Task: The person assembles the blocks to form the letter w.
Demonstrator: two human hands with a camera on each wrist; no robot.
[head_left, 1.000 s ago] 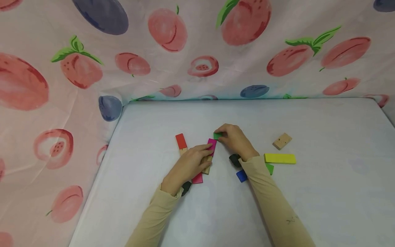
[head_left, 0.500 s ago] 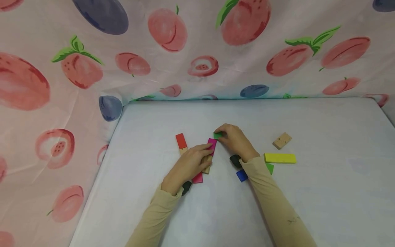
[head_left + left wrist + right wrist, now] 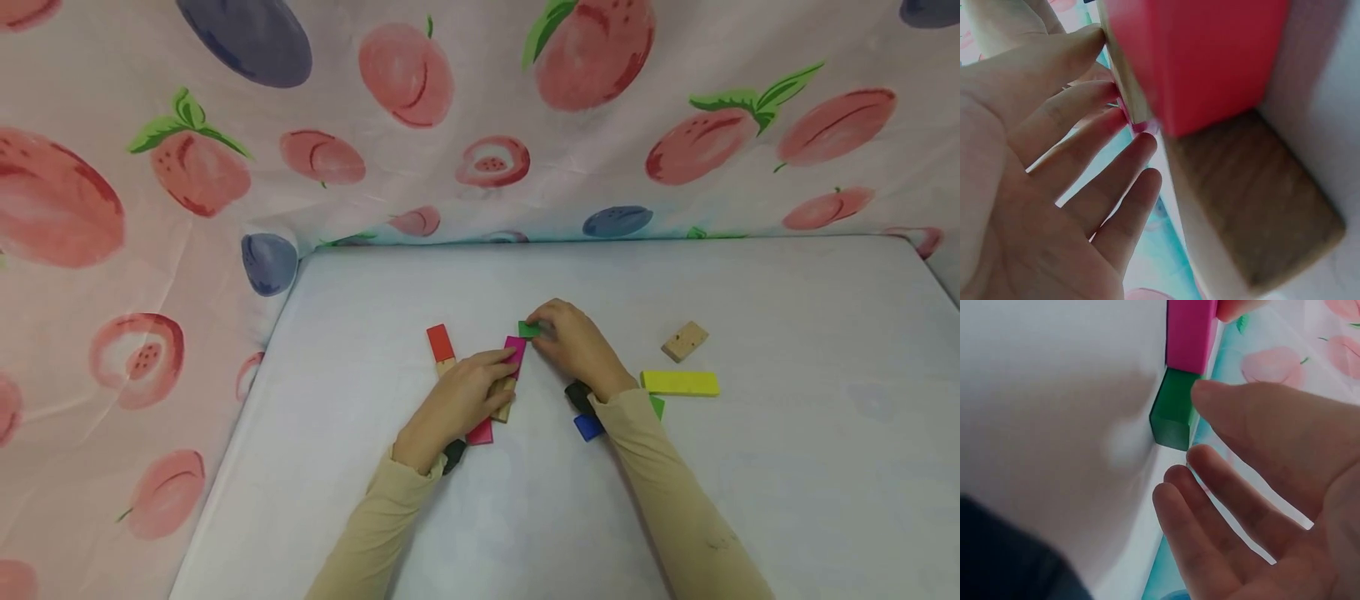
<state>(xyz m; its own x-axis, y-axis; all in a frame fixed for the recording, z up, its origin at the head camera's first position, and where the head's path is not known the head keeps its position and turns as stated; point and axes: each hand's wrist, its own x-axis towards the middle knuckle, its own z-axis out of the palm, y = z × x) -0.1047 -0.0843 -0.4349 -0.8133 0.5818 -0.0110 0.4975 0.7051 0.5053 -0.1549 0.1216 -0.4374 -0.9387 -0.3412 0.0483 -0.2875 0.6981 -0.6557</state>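
Note:
My left hand (image 3: 467,392) lies over a row of blocks, its fingers extended. Its fingertips touch the magenta block (image 3: 514,350) and the bare wooden block (image 3: 502,408) below it. At the far end of the magenta block sits a small green block (image 3: 528,329), end to end with it in the right wrist view. My right hand (image 3: 577,342) is just right of the green block, thumb and fingers spread, fingertips right at its edge. Partly under my left hand are a pinkish-red block (image 3: 480,432) and a red block (image 3: 440,342) with a wooden one (image 3: 446,365) below it.
Right of my right hand lie a yellow block (image 3: 680,383), a wooden block with dark spots (image 3: 684,342) and a light green block (image 3: 657,407) partly behind the sleeve. A blue block (image 3: 588,427) is by the right wrist. Fruit-print cloth (image 3: 480,100) hangs behind the white table (image 3: 810,467).
My right hand's fingers have loosened from the green block and the hand has shifted slightly right. The green block and my left hand stay in place.

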